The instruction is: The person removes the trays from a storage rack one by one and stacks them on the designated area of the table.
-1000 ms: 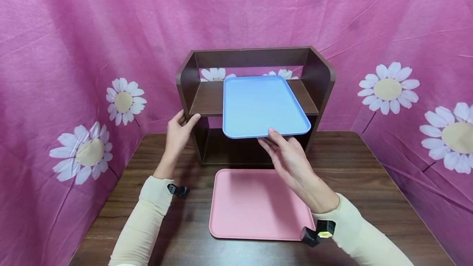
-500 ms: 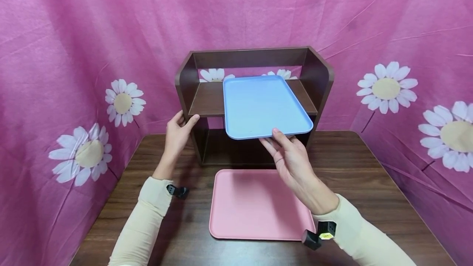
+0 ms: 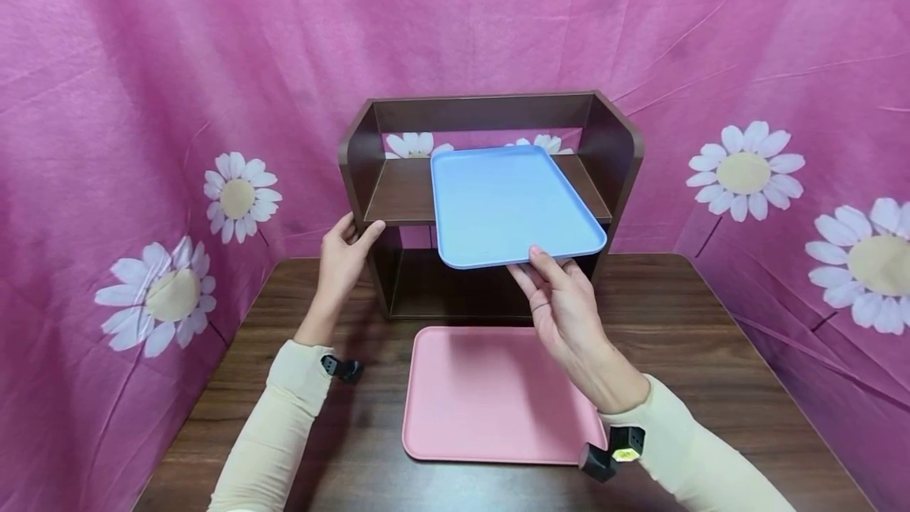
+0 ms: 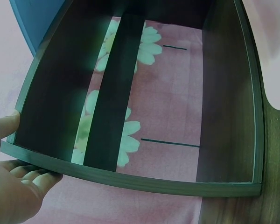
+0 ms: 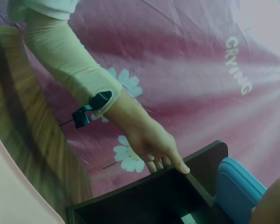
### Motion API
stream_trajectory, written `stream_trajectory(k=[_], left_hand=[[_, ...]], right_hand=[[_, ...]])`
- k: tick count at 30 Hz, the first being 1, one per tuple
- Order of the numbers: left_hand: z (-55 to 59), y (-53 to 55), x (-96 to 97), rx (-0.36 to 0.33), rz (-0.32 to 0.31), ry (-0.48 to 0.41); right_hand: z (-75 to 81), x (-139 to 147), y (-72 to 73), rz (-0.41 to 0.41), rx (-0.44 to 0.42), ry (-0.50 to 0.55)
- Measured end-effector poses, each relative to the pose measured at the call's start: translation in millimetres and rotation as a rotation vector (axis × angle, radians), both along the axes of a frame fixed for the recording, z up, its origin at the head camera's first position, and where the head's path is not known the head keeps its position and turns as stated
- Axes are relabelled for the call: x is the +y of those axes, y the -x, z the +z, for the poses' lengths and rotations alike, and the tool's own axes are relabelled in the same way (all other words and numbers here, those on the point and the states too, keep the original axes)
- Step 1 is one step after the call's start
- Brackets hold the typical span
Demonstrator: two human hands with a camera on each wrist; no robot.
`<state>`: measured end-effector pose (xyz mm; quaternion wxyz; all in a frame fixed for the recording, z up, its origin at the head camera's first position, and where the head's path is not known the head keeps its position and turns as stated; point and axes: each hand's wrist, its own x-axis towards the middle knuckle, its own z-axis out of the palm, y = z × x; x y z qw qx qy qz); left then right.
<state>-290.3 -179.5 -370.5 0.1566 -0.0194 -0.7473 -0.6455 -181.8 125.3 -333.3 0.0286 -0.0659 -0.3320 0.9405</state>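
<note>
A blue tray [image 3: 515,204] lies over the middle shelf of a dark brown shelf unit [image 3: 401,188], its near end jutting out past the shelf's front edge. At that end my right hand [image 3: 565,314] pinches the rim, thumb on top and fingers beneath. My left hand [image 3: 344,259] grips the unit's left side where the middle shelf meets it. In the left wrist view, the thumb [image 4: 7,123] rests at the shelf edge and the other fingers [image 4: 37,177] lie along the outside of the side panel.
A pink tray [image 3: 490,401] lies flat on the wooden table [image 3: 711,385] in front of the unit, partly under my right forearm. The unit's lower compartment [image 3: 455,283] is open at the front. A pink curtain [image 3: 469,22] with white daisies hangs behind and at both sides.
The blue tray's near end has swung slightly to the right, along with my right hand. My left hand has stayed in place on the unit.
</note>
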Motion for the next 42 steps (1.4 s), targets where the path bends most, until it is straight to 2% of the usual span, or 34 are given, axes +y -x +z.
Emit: stream_trajectory(k=[23,42], left_hand=[[0.3,-1.0,1.2,0.008,0.004,-0.012],[0.6,-1.7,0.0,0.002,-0.004,-0.012]], right_hand=[[-4.9,8,1.0,-0.028,0.063,0.017],[-1.1,19,-6.2,0.000,0.081,-0.008]])
